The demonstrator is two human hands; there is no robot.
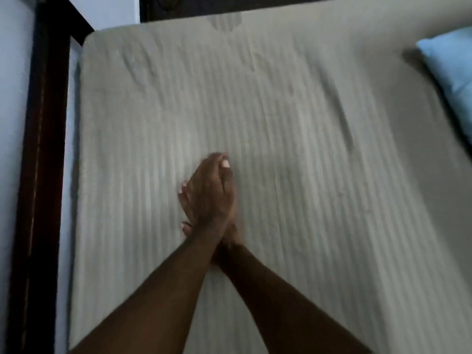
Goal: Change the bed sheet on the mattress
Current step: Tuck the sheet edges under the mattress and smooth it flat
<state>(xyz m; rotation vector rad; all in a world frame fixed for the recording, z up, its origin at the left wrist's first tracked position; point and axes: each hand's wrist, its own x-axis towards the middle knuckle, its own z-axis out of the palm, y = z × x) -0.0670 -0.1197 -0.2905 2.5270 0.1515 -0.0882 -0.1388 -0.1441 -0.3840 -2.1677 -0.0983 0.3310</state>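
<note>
The mattress (306,149) fills most of the view, covered by a pale grey sheet with fine stripes and a few shallow wrinkles. My two forearms cross over its near middle, and my hands are pressed palm to palm just above the sheet. My left hand (210,192) lies on top with its fingers straight. My right hand (183,200) is mostly hidden beneath it, with only fingertips showing at the left. Neither hand holds any cloth. The picture is motion-blurred.
A light blue pillow (452,67) lies at the mattress's far right. A dark wooden bed frame (43,149) runs along the left side, with a pale wall beyond it. A dark headboard (204,6) borders the top edge.
</note>
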